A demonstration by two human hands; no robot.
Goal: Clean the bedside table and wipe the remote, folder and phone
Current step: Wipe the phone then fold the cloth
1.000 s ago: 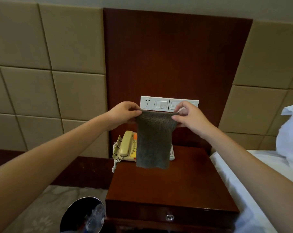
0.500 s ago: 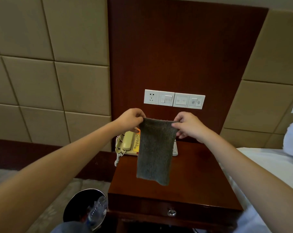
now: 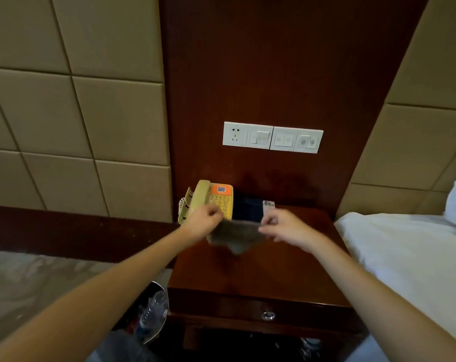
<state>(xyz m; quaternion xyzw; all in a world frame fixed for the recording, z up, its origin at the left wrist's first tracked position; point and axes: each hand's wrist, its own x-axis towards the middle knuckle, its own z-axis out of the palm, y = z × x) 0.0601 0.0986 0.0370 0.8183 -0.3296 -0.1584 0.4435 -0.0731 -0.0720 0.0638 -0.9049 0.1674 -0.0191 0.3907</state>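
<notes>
My hands have come down since half a second ago. Then I held the grey cloth (image 3: 234, 235) up just under the switch panel (image 3: 272, 137), hanging long and straight. Now it is low over the back of the bedside table (image 3: 261, 270), and it looks short and bunched, blurred by the motion. Whether its lower edge touches the wood I cannot tell.

My left hand (image 3: 203, 223) pinches the cloth's left corner, fingers curled tight on it, in front of the yellow phone (image 3: 214, 198). My right hand (image 3: 284, 229) pinches the right corner between thumb and forefinger, the other fingers loosely bent.

With the cloth lowered, the dark folder (image 3: 248, 209) now shows behind it, just beside the phone against the wall. The pale end of the remote (image 3: 268, 204) shows at the folder's right edge.

The table's drawer (image 3: 234, 307) is closed, so what it holds is hidden. On the floor to the left of the table stands a round metal bin (image 3: 157, 288), with a clear plastic bottle (image 3: 153, 309) lying in it among other rubbish I cannot make out.
</notes>
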